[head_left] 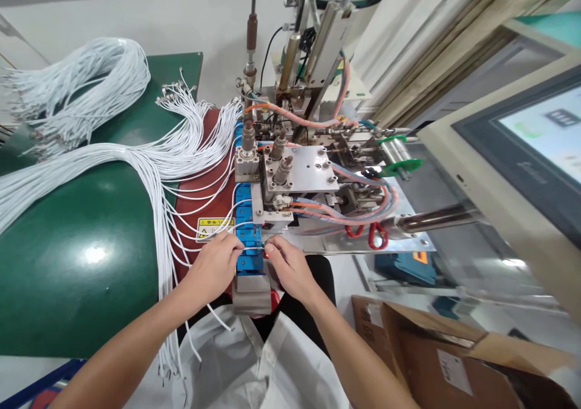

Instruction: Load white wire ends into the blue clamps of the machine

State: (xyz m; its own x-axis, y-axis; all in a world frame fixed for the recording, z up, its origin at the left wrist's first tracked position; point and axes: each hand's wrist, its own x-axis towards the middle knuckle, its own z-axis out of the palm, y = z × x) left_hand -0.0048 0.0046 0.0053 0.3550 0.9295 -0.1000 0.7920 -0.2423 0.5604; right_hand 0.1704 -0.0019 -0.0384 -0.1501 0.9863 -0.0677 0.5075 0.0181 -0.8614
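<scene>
A white cable (253, 248) lies across one of the blue clamp blocks (245, 262) at the near end of the machine. My left hand (218, 261) pinches this cable just left of the block. On the block's right side, my right hand (288, 264) has its thumb and fingertips closed at the cable's end; the tip itself is hidden by the fingers. Farther along the row of blue blocks, more white cables rest across them and run left into a large bundle (154, 185).
The machine (302, 170) with air hoses and a green wire spool (397, 155) stands ahead. A green table (82, 264) carries another looped cable bundle (100, 88). At right are a screen (544, 124) on a metal arm and a cardboard box (436, 348).
</scene>
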